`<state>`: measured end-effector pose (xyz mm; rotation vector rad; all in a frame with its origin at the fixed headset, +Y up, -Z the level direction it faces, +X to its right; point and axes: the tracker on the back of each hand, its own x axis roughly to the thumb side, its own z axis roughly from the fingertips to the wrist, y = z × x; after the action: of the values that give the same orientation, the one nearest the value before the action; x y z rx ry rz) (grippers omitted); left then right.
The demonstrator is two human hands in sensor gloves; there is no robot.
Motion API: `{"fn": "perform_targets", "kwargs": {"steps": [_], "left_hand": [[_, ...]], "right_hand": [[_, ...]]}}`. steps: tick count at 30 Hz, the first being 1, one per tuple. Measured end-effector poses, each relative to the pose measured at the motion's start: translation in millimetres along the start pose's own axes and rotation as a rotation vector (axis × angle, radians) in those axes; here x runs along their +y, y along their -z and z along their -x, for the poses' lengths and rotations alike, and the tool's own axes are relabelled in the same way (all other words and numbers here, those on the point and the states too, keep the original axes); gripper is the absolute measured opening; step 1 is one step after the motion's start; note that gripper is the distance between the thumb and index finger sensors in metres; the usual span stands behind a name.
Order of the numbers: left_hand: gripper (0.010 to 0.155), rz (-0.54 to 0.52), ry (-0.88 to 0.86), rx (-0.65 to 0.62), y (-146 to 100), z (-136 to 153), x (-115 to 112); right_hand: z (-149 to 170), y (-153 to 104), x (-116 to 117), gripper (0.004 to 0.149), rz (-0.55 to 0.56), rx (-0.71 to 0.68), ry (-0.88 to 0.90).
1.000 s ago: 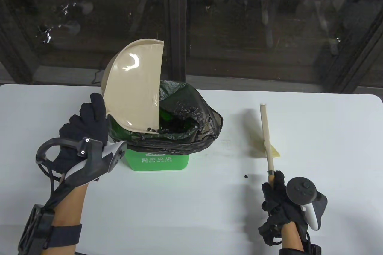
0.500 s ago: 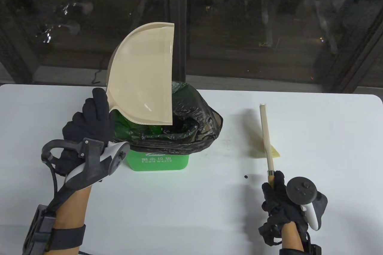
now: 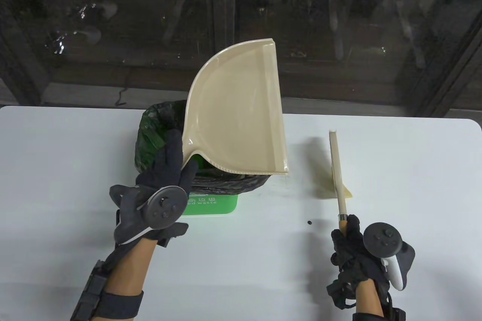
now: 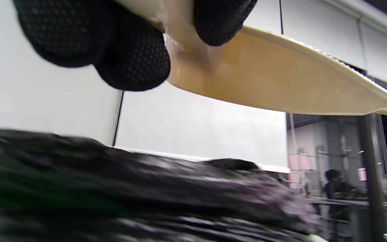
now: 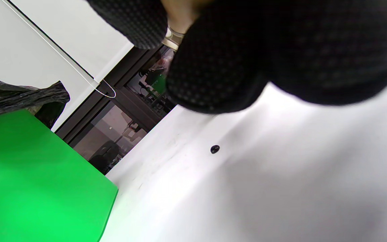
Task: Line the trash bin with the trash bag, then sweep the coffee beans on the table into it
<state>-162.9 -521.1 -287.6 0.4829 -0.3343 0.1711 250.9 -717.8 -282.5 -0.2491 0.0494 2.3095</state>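
Observation:
My left hand (image 3: pixel 171 170) grips the handle of a beige dustpan (image 3: pixel 241 110), held up over the green bin (image 3: pixel 211 204); the pan (image 4: pixel 281 87) looks empty. A black trash bag (image 3: pixel 158 129) lines the bin and folds over its rim. My right hand (image 3: pixel 348 240) holds the wooden handle of a small brush (image 3: pixel 337 174), whose pale bristles rest on the table to the bin's right. A single coffee bean (image 3: pixel 309 222) lies on the white table (image 3: pixel 414 185) just left of my right hand, also visible as a bean (image 5: pixel 215 149) in the right wrist view.
A dark window (image 3: pixel 339 16) runs along the table's far edge. The bin's green front wall (image 5: pixel 29 174) shows at the left of the right wrist view, with the bag's edge (image 5: pixel 22 97) above it.
My left hand has swung the dustpan to the right across the bin and turned it flatter; the beans at its lip are gone. The right hand and brush stayed put.

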Motion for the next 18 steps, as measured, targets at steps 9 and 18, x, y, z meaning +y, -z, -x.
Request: {"fn": "perform_targets", "kwargs": {"steps": [9, 18], "left_hand": [[0.066, 0.051, -0.104, -0.082, -19, -34, -36], [0.066, 0.111, -0.155, -0.146, -41, -58, -71]], "right_hand": [[1, 0, -2, 0.067, 0.005, 0.004, 0.005], [3, -1, -4, 0.067, 0.014, 0.007, 0.011]]}}
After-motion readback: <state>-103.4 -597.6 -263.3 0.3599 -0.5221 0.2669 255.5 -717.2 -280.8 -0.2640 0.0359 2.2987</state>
